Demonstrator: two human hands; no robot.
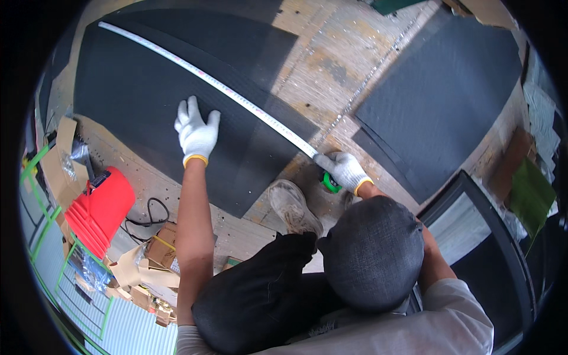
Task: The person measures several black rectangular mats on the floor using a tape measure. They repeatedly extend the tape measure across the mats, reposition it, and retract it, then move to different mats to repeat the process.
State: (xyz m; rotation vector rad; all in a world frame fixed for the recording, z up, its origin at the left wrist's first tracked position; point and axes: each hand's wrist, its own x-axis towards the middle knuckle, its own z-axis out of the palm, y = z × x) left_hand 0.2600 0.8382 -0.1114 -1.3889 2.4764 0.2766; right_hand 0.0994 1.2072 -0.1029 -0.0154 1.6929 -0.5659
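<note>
My left hand, in a white knit glove with a yellow cuff, lies with fingers spread on a large dark rubber-like sheet. A tape measure's white blade runs diagonally across this sheet, from its far left corner to my right hand. My right hand, gloved the same way, is closed on the near end of the blade at the sheet's right edge. The green and black tape measure case shows just under this hand, partly hidden by it. My left fingers are apart from the blade.
More dark sheets lie at the right on the worn wooden floor. A red bucket, cardboard and a black cord are at the left. A black-framed panel stands at the lower right. My shoe is beside the sheet.
</note>
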